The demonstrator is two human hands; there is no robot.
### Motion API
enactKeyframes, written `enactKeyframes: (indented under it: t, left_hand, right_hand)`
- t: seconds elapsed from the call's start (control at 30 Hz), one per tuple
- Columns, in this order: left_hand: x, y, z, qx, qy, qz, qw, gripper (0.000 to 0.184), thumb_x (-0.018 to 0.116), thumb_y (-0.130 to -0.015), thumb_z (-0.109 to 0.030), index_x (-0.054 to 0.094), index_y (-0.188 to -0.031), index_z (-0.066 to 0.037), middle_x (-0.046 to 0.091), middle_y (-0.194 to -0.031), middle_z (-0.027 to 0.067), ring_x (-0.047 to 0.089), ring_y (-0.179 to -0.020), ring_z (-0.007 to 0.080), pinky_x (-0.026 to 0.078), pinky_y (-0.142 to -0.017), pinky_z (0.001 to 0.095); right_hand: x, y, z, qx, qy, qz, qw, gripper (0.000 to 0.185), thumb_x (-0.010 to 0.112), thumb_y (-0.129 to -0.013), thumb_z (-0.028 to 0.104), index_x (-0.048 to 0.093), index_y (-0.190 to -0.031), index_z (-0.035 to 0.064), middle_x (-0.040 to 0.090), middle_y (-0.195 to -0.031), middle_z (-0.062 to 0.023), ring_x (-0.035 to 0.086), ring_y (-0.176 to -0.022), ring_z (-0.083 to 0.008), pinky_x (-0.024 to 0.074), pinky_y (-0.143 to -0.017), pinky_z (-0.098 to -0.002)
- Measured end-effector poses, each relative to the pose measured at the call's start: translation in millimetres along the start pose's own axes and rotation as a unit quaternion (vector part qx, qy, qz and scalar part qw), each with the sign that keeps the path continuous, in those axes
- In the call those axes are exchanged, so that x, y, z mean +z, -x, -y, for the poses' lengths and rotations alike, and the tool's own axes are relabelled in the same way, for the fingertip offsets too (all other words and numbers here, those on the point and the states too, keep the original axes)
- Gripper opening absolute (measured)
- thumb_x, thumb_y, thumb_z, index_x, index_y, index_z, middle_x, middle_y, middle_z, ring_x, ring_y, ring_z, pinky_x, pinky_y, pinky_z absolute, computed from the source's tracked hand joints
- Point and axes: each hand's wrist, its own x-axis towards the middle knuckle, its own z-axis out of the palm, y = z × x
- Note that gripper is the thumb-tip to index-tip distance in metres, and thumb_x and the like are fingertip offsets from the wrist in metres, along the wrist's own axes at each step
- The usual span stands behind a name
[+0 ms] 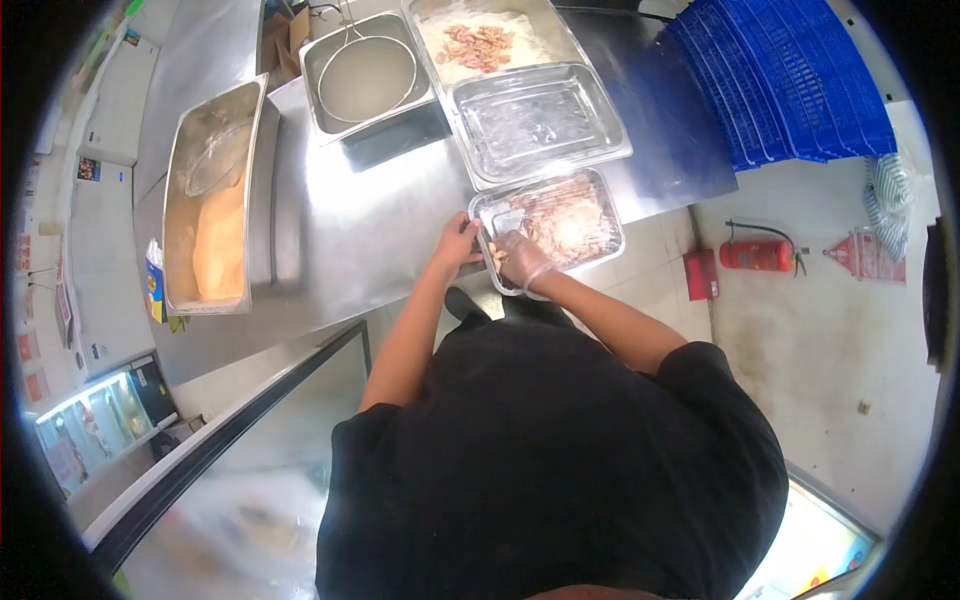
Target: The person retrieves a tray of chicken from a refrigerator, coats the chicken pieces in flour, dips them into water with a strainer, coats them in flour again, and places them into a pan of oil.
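We count two hands (458,246) (526,262), three pans (262,190) (311,78) (614,122), two strainers (365,82) (218,160), two clear trays (540,122) (616,246), one extinguisher (755,256) and one stack of baskets (790,90), whose number we cannot tell.

bright, wide fisheye view, bowed toward black corners; white glare washes out patches of the steel table (325,190); a glass cabinet (92,430) glows at lower left.

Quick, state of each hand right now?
Left hand: at the tray rim; grip can't be told.
Right hand: gloved, in among the meat; open or closed can't be told.
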Motion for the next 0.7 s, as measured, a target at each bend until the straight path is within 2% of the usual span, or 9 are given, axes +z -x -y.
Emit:
enactKeyframes:
  t: [0.1, 0.2, 0.3, 0.33, 0.43, 0.47, 0.57, 0.6, 0.7]
  left_hand:
    - [-3, -2, 1, -0.010, -0.016, 0.007, 1.000, 0.022, 0.055, -0.101, -0.030, 0.053, -0.110, -0.011, 0.057, -0.101, 0.0026, 0.059, -0.086, 0.0167, 0.057, -0.072, 0.0364]
    - [-4, -7, 7, -0.010, -0.001, 0.015, 1.000, 0.022, 0.056, -0.101, -0.031, 0.053, -0.111, -0.012, 0.057, -0.101, 0.0029, 0.059, -0.086, 0.0172, 0.057, -0.072, 0.0367]
    - [-2, 2, 1, -0.004, -0.012, 0.013, 1.000, 0.026, 0.054, -0.102, -0.034, 0.051, -0.114, -0.011, 0.061, -0.104, 0.0044, 0.063, -0.093, 0.0193, 0.055, -0.079, 0.0369]
    - [-2, 2, 1, -0.008, -0.010, 0.013, 1.000, 0.026, 0.054, -0.102, -0.034, 0.051, -0.114, -0.011, 0.061, -0.104, 0.0046, 0.063, -0.092, 0.0194, 0.055, -0.079, 0.0372]
    - [0, 1, 1, -0.015, -0.011, 0.013, 1.000, 0.026, 0.054, -0.102, -0.034, 0.051, -0.114, -0.011, 0.062, -0.105, 0.0050, 0.063, -0.092, 0.0197, 0.055, -0.080, 0.0378]
    - [0, 1, 2, -0.013, -0.014, 0.011, 1.000, 0.026, 0.054, -0.102, -0.034, 0.052, -0.114, -0.011, 0.062, -0.105, 0.0052, 0.063, -0.092, 0.0198, 0.055, -0.081, 0.0378]
    - [0, 3, 1, -0.005, -0.013, 0.008, 1.000, 0.026, 0.053, -0.102, -0.034, 0.052, -0.114, -0.011, 0.062, -0.106, 0.0054, 0.064, -0.092, 0.0195, 0.055, -0.080, 0.0373]
    - [1, 3, 0, -0.001, -0.011, 0.009, 1.000, 0.025, 0.053, -0.102, -0.033, 0.052, -0.114, -0.011, 0.062, -0.106, 0.0055, 0.064, -0.092, 0.0194, 0.055, -0.079, 0.0370]
    - [0, 0, 1, -0.007, -0.011, 0.015, 1.000, 0.025, 0.052, -0.103, -0.033, 0.052, -0.114, -0.011, 0.063, -0.106, 0.0054, 0.064, -0.092, 0.0192, 0.055, -0.079, 0.0367]
  right_hand:
    - [-43, -4, 16, 0.231, -0.222, 0.165, 0.933, 0.040, 0.073, -0.083, 0.016, 0.064, -0.121, 0.0046, 0.070, -0.100, -0.0172, 0.070, -0.085, -0.0201, 0.0567, -0.074, -0.0326]
    - [-18, -9, -47, 0.245, -0.378, 0.177, 0.875, 0.039, 0.075, -0.083, 0.014, 0.065, -0.120, 0.0054, 0.071, -0.093, -0.0086, 0.068, -0.079, -0.0127, 0.0565, -0.064, -0.0288]
    - [-80, -14, -13, 0.278, -0.354, 0.195, 0.871, 0.040, 0.076, -0.083, 0.016, 0.064, -0.119, 0.0055, 0.070, -0.097, -0.0082, 0.066, -0.080, -0.0127, 0.0571, -0.066, -0.0298]
    - [-69, -18, -25, 0.278, -0.394, 0.193, 0.855, 0.044, 0.077, -0.082, 0.017, 0.062, -0.122, 0.0035, 0.069, -0.102, -0.0118, 0.067, -0.084, -0.0168, 0.0571, -0.071, -0.0304]
    - [-81, -20, 4, 0.184, -0.225, 0.162, 0.943, 0.048, 0.076, -0.081, 0.014, 0.060, -0.124, 0.0013, 0.068, -0.106, -0.0153, 0.066, -0.088, -0.0218, 0.0567, -0.076, -0.0335]
    - [-97, -19, 35, 0.206, -0.227, 0.218, 0.927, 0.051, 0.073, -0.082, 0.015, 0.058, -0.128, 0.0018, 0.065, -0.113, -0.0178, 0.065, -0.100, -0.0277, 0.0536, -0.087, -0.0367]
    - [-4, -4, -7, -0.002, -0.116, 0.003, 0.993, 0.050, 0.069, -0.083, 0.014, 0.057, -0.130, 0.0043, 0.062, -0.122, -0.0194, 0.061, -0.112, -0.0294, 0.0484, -0.096, -0.0371]
    - [-2, -2, 6, 0.083, -0.133, 0.029, 0.987, 0.051, 0.066, -0.084, 0.012, 0.055, -0.133, 0.0059, 0.059, -0.124, -0.0216, 0.056, -0.120, -0.0326, 0.0435, -0.102, -0.0380]
    - [20, 2, 3, 0.088, -0.129, -0.060, 0.986, 0.051, 0.067, -0.083, 0.009, 0.055, -0.133, 0.0055, 0.062, -0.113, -0.0187, 0.060, -0.114, -0.0295, 0.0463, -0.099, -0.0371]
